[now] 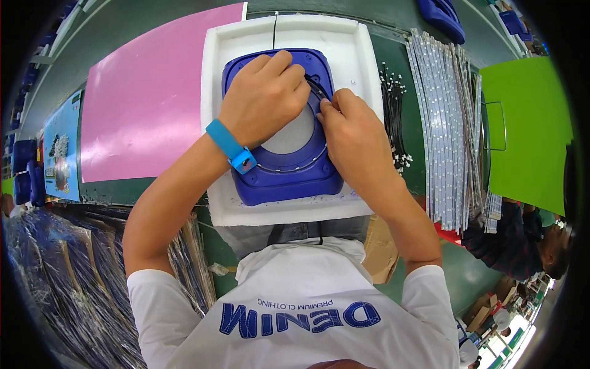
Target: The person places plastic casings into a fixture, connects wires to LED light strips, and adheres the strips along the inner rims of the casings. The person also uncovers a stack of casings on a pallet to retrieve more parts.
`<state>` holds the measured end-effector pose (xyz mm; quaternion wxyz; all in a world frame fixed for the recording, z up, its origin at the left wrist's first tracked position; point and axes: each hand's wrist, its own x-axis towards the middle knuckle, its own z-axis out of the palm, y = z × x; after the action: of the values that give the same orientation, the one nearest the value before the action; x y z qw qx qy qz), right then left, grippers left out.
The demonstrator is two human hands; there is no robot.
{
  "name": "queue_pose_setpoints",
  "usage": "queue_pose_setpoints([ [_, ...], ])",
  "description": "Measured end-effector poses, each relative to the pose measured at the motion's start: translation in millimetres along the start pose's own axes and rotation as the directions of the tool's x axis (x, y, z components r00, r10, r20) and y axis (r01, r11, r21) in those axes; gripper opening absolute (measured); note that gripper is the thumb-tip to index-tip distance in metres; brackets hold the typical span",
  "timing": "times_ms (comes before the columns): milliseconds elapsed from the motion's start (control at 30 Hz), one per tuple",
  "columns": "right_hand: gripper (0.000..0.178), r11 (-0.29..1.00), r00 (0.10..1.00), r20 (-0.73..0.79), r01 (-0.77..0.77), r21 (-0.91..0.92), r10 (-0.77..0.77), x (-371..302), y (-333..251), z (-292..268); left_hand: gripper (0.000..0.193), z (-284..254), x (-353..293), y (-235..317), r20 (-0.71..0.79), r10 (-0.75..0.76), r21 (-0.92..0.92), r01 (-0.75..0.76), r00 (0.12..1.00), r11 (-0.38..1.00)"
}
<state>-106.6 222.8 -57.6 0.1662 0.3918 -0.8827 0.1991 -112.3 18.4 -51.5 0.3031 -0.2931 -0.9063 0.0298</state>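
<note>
A blue plastic housing (279, 187) with a large round opening lies in a white foam tray (215, 212) in front of me. Around the opening, a thin strip with small light marks (297, 168) follows the ring's inner edge. My left hand (264, 98), with a blue wrist strap (230, 146), is closed over the upper part of the ring; what its fingertips hold is hidden. My right hand (358, 132) pinches at the ring's upper right, where a black wire (318, 88) runs between the two hands.
A bundle of black wires with white connectors (393, 117) lies right of the tray, beside many light strips (437, 129). A pink sheet (144, 98) covers the bench at left; a green panel (528, 135) stands at right. Plastic-wrapped bundles (74, 277) lie lower left. Another person (510, 240) is at right.
</note>
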Motion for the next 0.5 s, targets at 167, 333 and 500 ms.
queue_pose_setpoints([
  [167,0.012,0.999,0.998,0.043,-0.041,0.034,0.040,1.5,0.0,-1.7,0.022,-17.0,-0.3,-11.1,0.156,-0.046,-0.213,0.079,0.987,0.974],
  [333,0.016,0.983,0.994,0.047,-0.109,0.147,0.103,0.2,0.3,-5.8,0.018,-53.5,-40.8,-2.2,0.044,-0.267,-0.446,0.258,0.963,0.857],
  [500,0.015,0.982,0.996,0.043,-0.087,0.165,0.081,8.7,3.2,-6.6,0.021,-62.6,-89.9,17.5,0.086,-0.325,-0.566,0.314,0.942,0.762],
])
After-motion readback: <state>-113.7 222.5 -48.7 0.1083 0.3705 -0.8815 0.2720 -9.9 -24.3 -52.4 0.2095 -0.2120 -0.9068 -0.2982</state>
